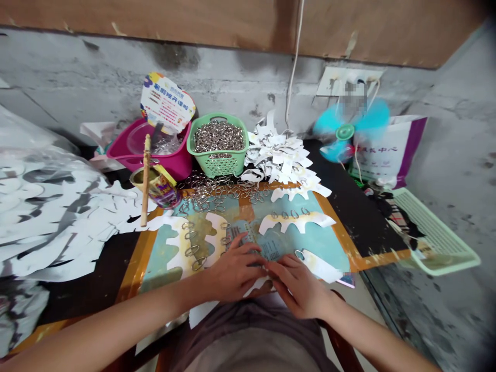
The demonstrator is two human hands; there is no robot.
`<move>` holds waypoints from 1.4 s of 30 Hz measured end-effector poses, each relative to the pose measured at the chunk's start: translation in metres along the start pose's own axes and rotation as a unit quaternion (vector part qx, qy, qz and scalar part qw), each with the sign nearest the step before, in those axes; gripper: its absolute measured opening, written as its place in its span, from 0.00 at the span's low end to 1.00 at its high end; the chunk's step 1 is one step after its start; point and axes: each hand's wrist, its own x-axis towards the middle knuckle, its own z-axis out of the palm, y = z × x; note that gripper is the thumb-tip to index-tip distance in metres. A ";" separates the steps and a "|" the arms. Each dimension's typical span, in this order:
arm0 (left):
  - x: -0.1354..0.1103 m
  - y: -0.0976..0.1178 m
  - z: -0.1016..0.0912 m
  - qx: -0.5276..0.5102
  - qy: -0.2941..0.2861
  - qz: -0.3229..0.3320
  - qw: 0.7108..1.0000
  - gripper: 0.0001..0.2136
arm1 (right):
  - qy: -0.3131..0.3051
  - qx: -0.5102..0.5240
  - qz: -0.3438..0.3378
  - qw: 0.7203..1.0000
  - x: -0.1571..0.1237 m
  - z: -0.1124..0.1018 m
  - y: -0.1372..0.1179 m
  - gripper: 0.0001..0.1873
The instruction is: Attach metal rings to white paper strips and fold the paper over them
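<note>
Over the near edge of the table, my left hand (pixel 234 271) is closed on a white cut-out strip (pixel 203 313), much of it hidden below the hand. My right hand (pixel 300 284) meets it from the other side, fingers pinched together; whatever lies between the fingertips is too small to make out. Left of my hands lie toothed white strips (pixel 176 243) with metal rings (pixel 191 251) along their edges. Ahead, another ringed strip (pixel 296 223) rests on the blue-green mat (pixel 329 248). Beside my right hand is a white piece (pixel 321 266) with one ring at its end.
Loose rings (pixel 220 191) spread before a green basket (pixel 218 164) full of rings. A pink basket (pixel 182 163), a can (pixel 166 194) with a stick (pixel 145 181), and piled cut-outs (pixel 279 155) stand behind. More white sheets (pixel 50 222) cover the left; a fan (pixel 344 132) spins at right.
</note>
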 end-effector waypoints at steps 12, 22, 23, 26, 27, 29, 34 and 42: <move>0.000 0.001 -0.014 0.061 -0.055 0.057 0.995 0.03 | -0.017 -0.035 -0.006 0.999 0.002 0.005 0.001 0.11; 0.018 -0.021 -0.012 -0.054 -0.081 0.086 0.992 0.13 | -0.030 -0.055 -0.025 0.998 0.002 0.004 0.002 0.19; 0.018 -0.023 -0.010 -0.056 -0.084 0.085 0.991 0.12 | -0.033 -0.054 -0.025 0.998 0.002 0.005 0.001 0.19; 0.017 -0.025 -0.006 -0.057 -0.100 0.084 0.990 0.08 | -0.041 -0.053 -0.026 0.997 0.003 0.005 0.001 0.18; 0.016 -0.025 -0.006 -0.054 -0.107 0.083 0.989 0.08 | -0.041 -0.054 -0.026 0.997 0.003 0.005 0.002 0.18; 0.015 -0.024 -0.006 -0.044 -0.124 0.086 0.988 0.09 | -0.039 -0.049 -0.027 0.998 0.002 0.006 0.002 0.18; 0.007 -0.023 -0.004 0.005 -0.100 0.105 0.989 0.13 | -0.010 -0.024 -0.001 1.000 0.002 0.006 0.001 0.13; 0.001 -0.023 -0.011 0.030 -0.027 0.078 0.996 0.14 | -0.031 -0.042 -0.014 0.999 -0.001 0.006 0.002 0.16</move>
